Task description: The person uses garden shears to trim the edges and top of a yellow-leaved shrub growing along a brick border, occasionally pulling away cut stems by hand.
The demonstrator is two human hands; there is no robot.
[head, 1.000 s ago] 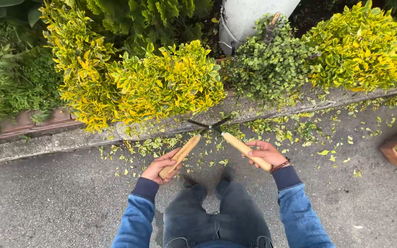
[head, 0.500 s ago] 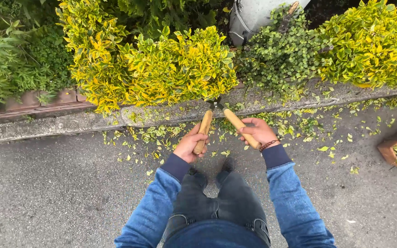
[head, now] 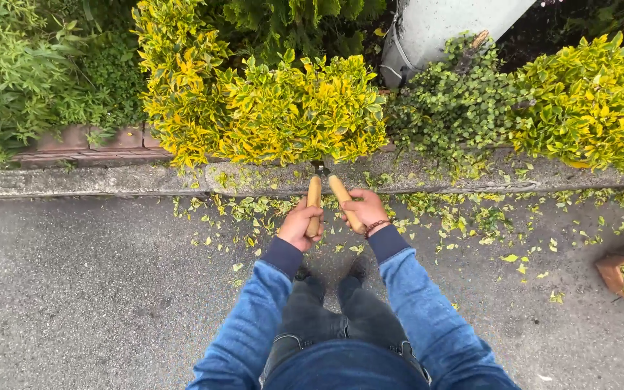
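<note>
Wooden shear handles (head: pixel 326 198) sit clamped in fingers of left hand (head: pixel 300 225) and right hand (head: pixel 365 210); blades hidden under shrub (head: pixel 305 108).

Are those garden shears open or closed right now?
Closed, or nearly: the shears' wooden handles lie almost together; their blades are hidden under the yellow-green bush.

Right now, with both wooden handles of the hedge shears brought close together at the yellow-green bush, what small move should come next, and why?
Probably spread the two wooden handles apart again. The left hand and right hand hold them nearly side by side, so the blades, hidden under the low edge of the yellow-green variegated bush, look closed. Reopening them would likely free the blades for another bite.
</note>
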